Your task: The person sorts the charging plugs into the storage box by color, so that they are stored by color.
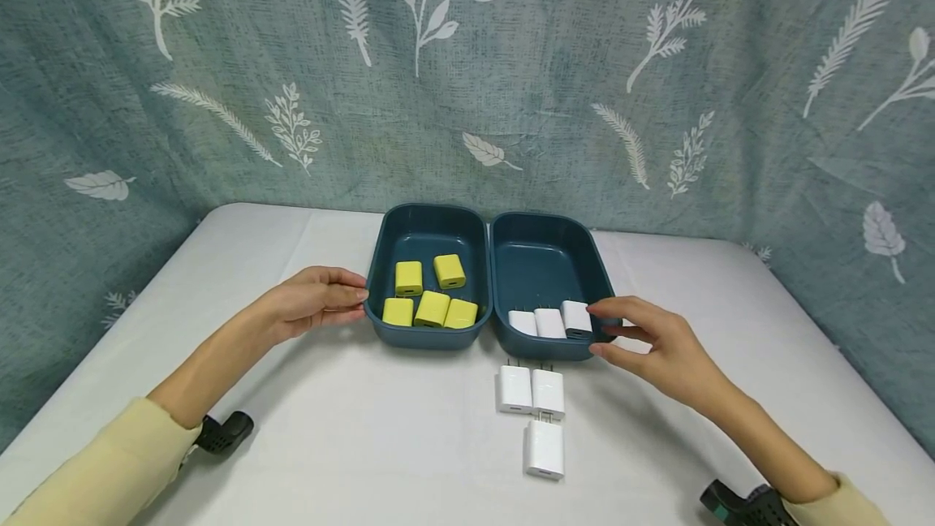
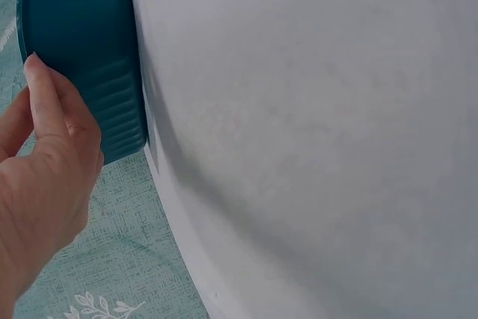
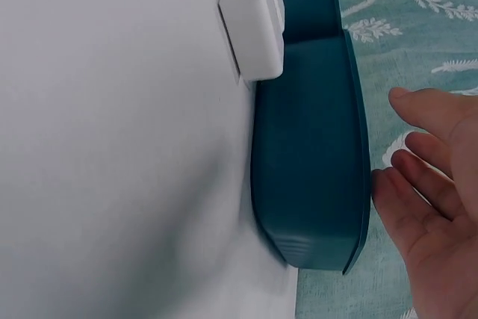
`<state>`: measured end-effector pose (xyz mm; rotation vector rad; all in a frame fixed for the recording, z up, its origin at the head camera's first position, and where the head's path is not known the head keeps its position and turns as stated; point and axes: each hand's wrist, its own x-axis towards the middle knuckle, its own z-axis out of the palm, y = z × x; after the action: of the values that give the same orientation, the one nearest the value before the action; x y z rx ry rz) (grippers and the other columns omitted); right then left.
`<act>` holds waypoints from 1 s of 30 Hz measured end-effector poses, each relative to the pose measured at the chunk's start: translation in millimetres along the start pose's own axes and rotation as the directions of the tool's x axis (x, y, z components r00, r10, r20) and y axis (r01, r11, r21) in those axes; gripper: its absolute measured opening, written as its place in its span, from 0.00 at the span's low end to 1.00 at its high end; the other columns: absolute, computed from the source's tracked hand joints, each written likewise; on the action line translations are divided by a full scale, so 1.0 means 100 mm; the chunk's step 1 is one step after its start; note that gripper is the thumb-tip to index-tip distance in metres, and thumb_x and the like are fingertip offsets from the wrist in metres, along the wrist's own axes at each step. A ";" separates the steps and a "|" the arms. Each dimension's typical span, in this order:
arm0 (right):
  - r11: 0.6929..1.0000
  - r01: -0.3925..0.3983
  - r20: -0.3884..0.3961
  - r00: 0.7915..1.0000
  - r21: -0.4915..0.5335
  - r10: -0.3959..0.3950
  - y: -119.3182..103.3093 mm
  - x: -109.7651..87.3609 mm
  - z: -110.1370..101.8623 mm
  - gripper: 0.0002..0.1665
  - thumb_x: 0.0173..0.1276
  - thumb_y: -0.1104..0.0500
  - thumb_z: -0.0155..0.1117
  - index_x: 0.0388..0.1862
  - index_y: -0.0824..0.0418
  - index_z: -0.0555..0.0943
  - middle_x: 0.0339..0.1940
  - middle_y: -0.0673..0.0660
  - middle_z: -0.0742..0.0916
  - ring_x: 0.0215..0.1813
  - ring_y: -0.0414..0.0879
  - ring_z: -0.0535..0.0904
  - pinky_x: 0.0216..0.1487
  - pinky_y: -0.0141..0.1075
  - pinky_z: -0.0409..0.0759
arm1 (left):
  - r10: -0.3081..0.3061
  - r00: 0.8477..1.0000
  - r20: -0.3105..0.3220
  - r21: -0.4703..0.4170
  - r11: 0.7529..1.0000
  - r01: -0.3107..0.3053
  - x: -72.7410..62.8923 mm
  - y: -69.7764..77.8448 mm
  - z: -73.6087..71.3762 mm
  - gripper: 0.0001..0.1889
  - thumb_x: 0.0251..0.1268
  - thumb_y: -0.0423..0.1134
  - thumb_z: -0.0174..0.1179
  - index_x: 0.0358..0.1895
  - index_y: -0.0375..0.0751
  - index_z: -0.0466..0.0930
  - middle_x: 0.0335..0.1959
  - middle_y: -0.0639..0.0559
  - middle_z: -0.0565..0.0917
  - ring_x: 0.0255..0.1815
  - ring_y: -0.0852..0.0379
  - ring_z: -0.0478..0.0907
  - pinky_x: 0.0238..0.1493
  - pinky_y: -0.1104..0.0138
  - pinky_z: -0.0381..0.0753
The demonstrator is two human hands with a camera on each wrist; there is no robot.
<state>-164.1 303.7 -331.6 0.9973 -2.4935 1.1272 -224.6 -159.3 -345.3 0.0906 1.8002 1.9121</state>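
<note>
My left hand [image 1: 317,304] touches the outer left wall of the left dark blue bin [image 1: 427,337], fingers fairly straight and thumb at the rim, as the left wrist view also shows. Inside that bin lie several yellow charger plugs [image 1: 433,308]. Over the right rim of the right dark blue bin [image 1: 540,347], my right hand [image 1: 661,339] holds its index fingertip beside a white charger plug [image 1: 575,318], thumb outside the wall. In the right wrist view its loosely bent fingers show nothing between them. Two more white plugs [image 1: 549,323] sit along the bin's front.
In front of the right bin, 3 white charger plugs [image 1: 545,449] lie on the white-covered table [image 1: 365,445], two side by side and one nearer. The two bins stand side by side. Behind the table hangs a blue-green leaf-patterned curtain [image 1: 526,128].
</note>
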 end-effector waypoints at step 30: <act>0.999 0.048 0.071 0.996 0.025 -0.050 -0.31 -0.25 0.40 0.29 0.58 0.66 0.77 0.59 0.58 0.80 0.53 0.53 0.83 0.52 0.46 0.80 0.45 0.38 0.87 | -0.005 1.000 -0.001 0.008 1.000 0.005 -0.02 0.01 0.02 0.20 0.75 0.27 0.52 0.64 0.21 0.61 0.43 0.44 0.79 0.41 0.57 0.83 0.50 0.68 0.84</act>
<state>-122.0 271.9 -352.9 1.1180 -2.5021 1.1272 -223.1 -158.5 -343.3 0.0877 1.8074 1.9026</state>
